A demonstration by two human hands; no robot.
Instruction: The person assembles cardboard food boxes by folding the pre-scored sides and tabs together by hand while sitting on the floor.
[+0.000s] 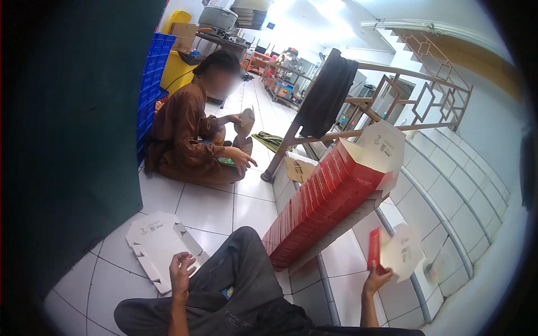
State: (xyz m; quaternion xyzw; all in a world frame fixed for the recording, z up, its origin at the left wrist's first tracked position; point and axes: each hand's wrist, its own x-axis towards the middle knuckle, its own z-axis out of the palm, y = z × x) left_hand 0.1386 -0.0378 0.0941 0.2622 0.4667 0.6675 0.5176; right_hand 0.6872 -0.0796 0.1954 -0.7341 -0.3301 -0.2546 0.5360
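Note:
My right hand [379, 279] grips the lower edge of a folded box [400, 252], red on its side with a pale raised lid flap, above the tiled steps at the right. My left hand [182, 273] hovers at the near edge of an unfolded white box blank [159, 242], which lies on the floor beside my crossed legs. Its fingers are loosely bent and apart, with nothing visible in them. Between my knee and the steps leans a tall stack of red boxes [325, 204], its top box with the lid flap up.
A co-worker [188, 131] sits on the floor ahead, holding a brown cardboard piece [244, 124]. White steps [426, 224] rise at the right behind a metal railing [403, 127] with a dark cloth [326, 98]. A dark green panel [84, 129] stands at the left, near a blue crate [152, 95].

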